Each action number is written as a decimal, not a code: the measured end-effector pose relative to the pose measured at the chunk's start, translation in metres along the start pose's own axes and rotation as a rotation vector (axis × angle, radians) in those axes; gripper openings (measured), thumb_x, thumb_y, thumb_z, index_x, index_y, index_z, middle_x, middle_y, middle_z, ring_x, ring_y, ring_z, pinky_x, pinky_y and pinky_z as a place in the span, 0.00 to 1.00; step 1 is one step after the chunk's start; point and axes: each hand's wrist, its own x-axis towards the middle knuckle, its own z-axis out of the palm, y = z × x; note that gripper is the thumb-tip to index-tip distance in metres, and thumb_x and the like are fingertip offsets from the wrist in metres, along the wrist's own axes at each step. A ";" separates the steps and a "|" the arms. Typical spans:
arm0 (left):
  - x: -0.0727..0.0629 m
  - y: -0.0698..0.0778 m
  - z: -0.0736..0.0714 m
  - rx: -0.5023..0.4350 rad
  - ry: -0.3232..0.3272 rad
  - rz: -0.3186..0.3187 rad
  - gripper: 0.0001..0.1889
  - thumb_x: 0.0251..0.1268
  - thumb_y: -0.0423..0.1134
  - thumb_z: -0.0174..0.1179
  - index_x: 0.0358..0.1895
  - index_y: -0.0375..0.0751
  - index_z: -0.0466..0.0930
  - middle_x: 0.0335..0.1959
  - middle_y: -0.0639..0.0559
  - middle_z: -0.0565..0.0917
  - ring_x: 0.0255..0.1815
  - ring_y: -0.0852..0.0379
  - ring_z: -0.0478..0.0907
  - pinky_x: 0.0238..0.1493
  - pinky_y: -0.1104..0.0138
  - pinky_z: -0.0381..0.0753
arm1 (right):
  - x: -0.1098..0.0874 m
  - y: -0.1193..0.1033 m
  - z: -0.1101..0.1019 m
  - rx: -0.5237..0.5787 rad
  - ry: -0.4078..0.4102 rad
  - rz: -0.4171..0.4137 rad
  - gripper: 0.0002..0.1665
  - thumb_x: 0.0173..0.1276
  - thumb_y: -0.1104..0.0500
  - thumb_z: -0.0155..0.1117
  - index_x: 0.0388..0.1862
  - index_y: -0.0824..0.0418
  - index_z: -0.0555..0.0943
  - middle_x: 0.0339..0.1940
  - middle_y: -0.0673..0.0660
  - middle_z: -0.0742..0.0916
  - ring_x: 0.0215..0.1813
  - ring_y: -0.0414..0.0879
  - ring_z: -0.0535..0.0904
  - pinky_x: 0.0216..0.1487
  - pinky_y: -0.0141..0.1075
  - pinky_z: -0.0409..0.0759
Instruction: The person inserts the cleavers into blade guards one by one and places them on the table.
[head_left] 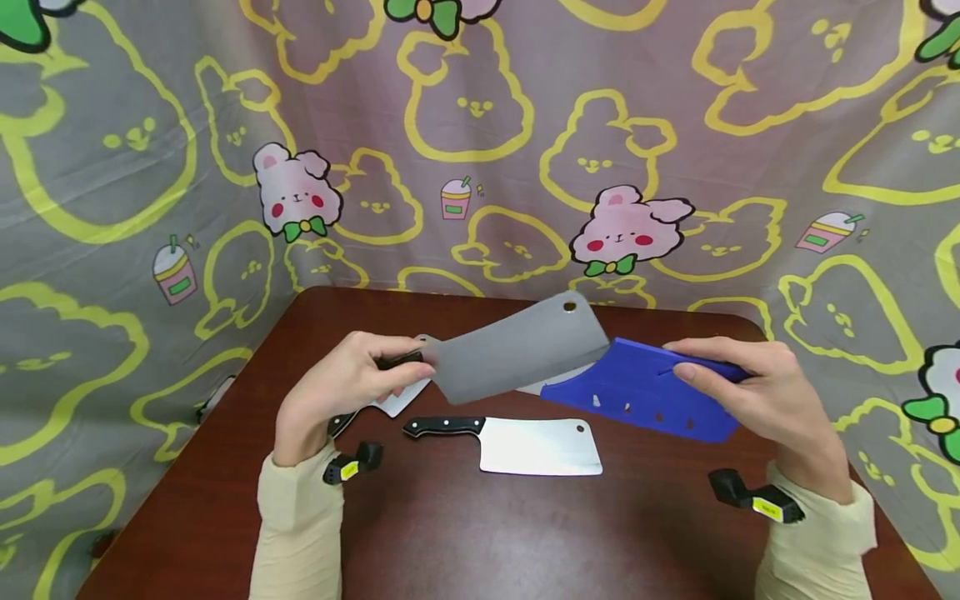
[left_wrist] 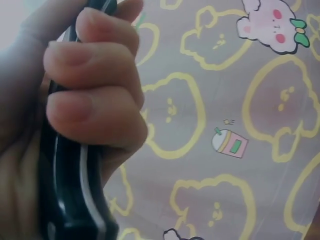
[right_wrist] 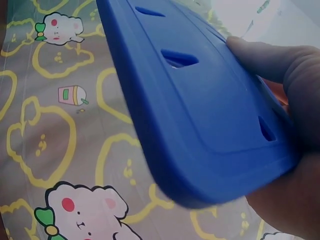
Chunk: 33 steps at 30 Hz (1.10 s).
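Note:
My left hand [head_left: 347, 379] grips the black handle [left_wrist: 70, 170] of a cleaver, fingers curled round it in the left wrist view. The raised cleaver's broad steel blade [head_left: 517, 350] points right, with a hole near its far top corner. Its end comes right up to the open end of a blue slotted blade cover [head_left: 637, 387]. My right hand [head_left: 750, 379] pinches this cover by its far edge, thumb on the near face. In the right wrist view the cover [right_wrist: 200, 110] shows its rounded corner and several slots.
A second cleaver [head_left: 540, 446] lies flat on the dark brown table [head_left: 525, 533], handle leftward. Another blade [head_left: 401, 398] with a black handle lies partly hidden behind my left hand. A cartoon-printed curtain [head_left: 480, 167] closes off the back and sides.

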 end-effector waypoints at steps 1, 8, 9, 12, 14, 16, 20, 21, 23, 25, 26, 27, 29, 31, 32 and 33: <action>-0.002 0.001 -0.001 0.003 -0.010 -0.017 0.07 0.65 0.49 0.64 0.44 0.58 0.85 0.12 0.60 0.68 0.13 0.64 0.65 0.19 0.70 0.67 | 0.000 0.000 0.000 0.007 -0.007 -0.013 0.27 0.47 0.78 0.73 0.47 0.58 0.87 0.38 0.34 0.88 0.33 0.29 0.84 0.32 0.23 0.80; -0.020 0.007 -0.008 0.022 -0.124 -0.067 0.15 0.63 0.51 0.66 0.52 0.55 0.84 0.13 0.60 0.70 0.13 0.64 0.67 0.20 0.69 0.70 | -0.001 0.005 -0.003 0.079 -0.073 -0.118 0.27 0.44 0.80 0.73 0.44 0.61 0.87 0.37 0.45 0.90 0.35 0.31 0.85 0.38 0.20 0.78; -0.022 0.008 -0.009 0.020 -0.141 -0.068 0.16 0.63 0.51 0.65 0.53 0.55 0.84 0.14 0.60 0.70 0.13 0.65 0.67 0.20 0.69 0.71 | -0.001 0.006 -0.003 0.088 -0.076 -0.131 0.27 0.44 0.80 0.73 0.44 0.61 0.87 0.37 0.45 0.90 0.35 0.31 0.85 0.38 0.20 0.78; -0.024 0.008 -0.009 0.018 -0.180 -0.053 0.13 0.64 0.50 0.65 0.49 0.54 0.84 0.16 0.60 0.72 0.15 0.65 0.69 0.24 0.69 0.74 | -0.002 0.006 -0.005 0.110 -0.076 -0.169 0.24 0.45 0.78 0.74 0.43 0.63 0.87 0.39 0.47 0.90 0.36 0.32 0.85 0.39 0.20 0.78; -0.024 0.008 -0.008 0.023 -0.201 -0.028 0.10 0.65 0.51 0.64 0.45 0.56 0.84 0.17 0.60 0.71 0.15 0.66 0.69 0.24 0.70 0.74 | -0.002 0.005 -0.005 0.115 -0.100 -0.161 0.24 0.46 0.77 0.74 0.43 0.62 0.87 0.39 0.46 0.90 0.36 0.32 0.85 0.38 0.21 0.78; -0.025 0.008 -0.008 0.048 -0.219 0.011 0.09 0.66 0.52 0.62 0.45 0.58 0.84 0.18 0.62 0.73 0.15 0.67 0.70 0.25 0.71 0.75 | -0.001 0.004 -0.002 0.127 -0.139 -0.156 0.25 0.46 0.78 0.73 0.44 0.61 0.87 0.38 0.46 0.90 0.35 0.33 0.85 0.37 0.22 0.78; -0.024 0.009 -0.006 0.077 -0.263 0.072 0.08 0.66 0.54 0.61 0.43 0.62 0.84 0.19 0.64 0.75 0.15 0.70 0.68 0.25 0.72 0.74 | 0.002 0.006 0.006 0.165 -0.187 -0.208 0.28 0.43 0.80 0.73 0.44 0.59 0.87 0.34 0.46 0.90 0.33 0.31 0.82 0.32 0.23 0.75; -0.024 0.009 -0.005 0.082 -0.273 0.079 0.08 0.66 0.54 0.61 0.44 0.63 0.85 0.19 0.64 0.76 0.15 0.70 0.68 0.25 0.73 0.74 | 0.002 0.007 0.009 0.188 -0.185 -0.240 0.28 0.42 0.80 0.74 0.44 0.60 0.87 0.33 0.47 0.90 0.32 0.31 0.81 0.31 0.23 0.75; -0.023 0.009 -0.004 0.089 -0.290 0.070 0.09 0.65 0.55 0.62 0.44 0.62 0.85 0.23 0.65 0.79 0.17 0.72 0.69 0.28 0.73 0.75 | 0.004 0.008 0.015 0.216 -0.184 -0.303 0.28 0.40 0.79 0.74 0.43 0.61 0.87 0.32 0.47 0.90 0.32 0.30 0.81 0.30 0.23 0.74; -0.020 0.010 -0.002 0.131 -0.307 0.078 0.11 0.66 0.55 0.61 0.44 0.60 0.86 0.24 0.66 0.80 0.18 0.72 0.70 0.30 0.73 0.76 | 0.006 0.006 0.022 0.220 -0.206 -0.352 0.28 0.41 0.78 0.75 0.44 0.61 0.87 0.32 0.48 0.90 0.32 0.29 0.80 0.30 0.22 0.73; -0.019 0.010 -0.001 0.164 -0.305 0.086 0.11 0.66 0.56 0.61 0.44 0.59 0.86 0.24 0.67 0.80 0.18 0.73 0.70 0.30 0.73 0.76 | 0.007 0.004 0.025 0.216 -0.219 -0.363 0.27 0.42 0.78 0.75 0.44 0.60 0.87 0.32 0.48 0.90 0.32 0.29 0.81 0.30 0.22 0.73; -0.018 0.011 0.001 0.195 -0.300 0.093 0.11 0.66 0.56 0.61 0.43 0.58 0.86 0.23 0.68 0.79 0.18 0.73 0.69 0.29 0.74 0.75 | 0.007 0.002 0.028 0.200 -0.239 -0.354 0.27 0.44 0.77 0.75 0.45 0.59 0.87 0.33 0.47 0.90 0.33 0.29 0.81 0.31 0.21 0.74; -0.016 0.012 0.003 0.252 -0.277 0.110 0.11 0.66 0.56 0.60 0.41 0.58 0.85 0.20 0.70 0.75 0.19 0.74 0.66 0.28 0.75 0.73 | 0.008 -0.003 0.033 0.164 -0.264 -0.316 0.27 0.46 0.76 0.74 0.45 0.55 0.87 0.34 0.45 0.89 0.34 0.29 0.82 0.32 0.21 0.75; -0.015 0.014 0.004 0.283 -0.243 0.127 0.09 0.66 0.56 0.60 0.37 0.58 0.84 0.17 0.70 0.69 0.17 0.74 0.64 0.26 0.74 0.70 | 0.009 -0.006 0.033 0.152 -0.249 -0.253 0.25 0.48 0.76 0.74 0.43 0.53 0.87 0.33 0.44 0.89 0.32 0.29 0.82 0.32 0.21 0.75; -0.016 0.014 0.004 0.279 -0.230 0.130 0.08 0.66 0.55 0.61 0.37 0.58 0.83 0.16 0.70 0.69 0.16 0.74 0.64 0.25 0.74 0.70 | 0.009 -0.007 0.031 0.151 -0.228 -0.222 0.25 0.48 0.76 0.73 0.41 0.52 0.87 0.32 0.44 0.88 0.31 0.30 0.82 0.32 0.22 0.76; -0.016 0.015 0.004 0.273 -0.218 0.135 0.08 0.67 0.55 0.61 0.38 0.58 0.83 0.16 0.71 0.70 0.16 0.75 0.66 0.25 0.75 0.70 | 0.010 -0.009 0.029 0.149 -0.205 -0.191 0.24 0.49 0.77 0.73 0.39 0.51 0.87 0.31 0.43 0.88 0.31 0.30 0.81 0.32 0.23 0.76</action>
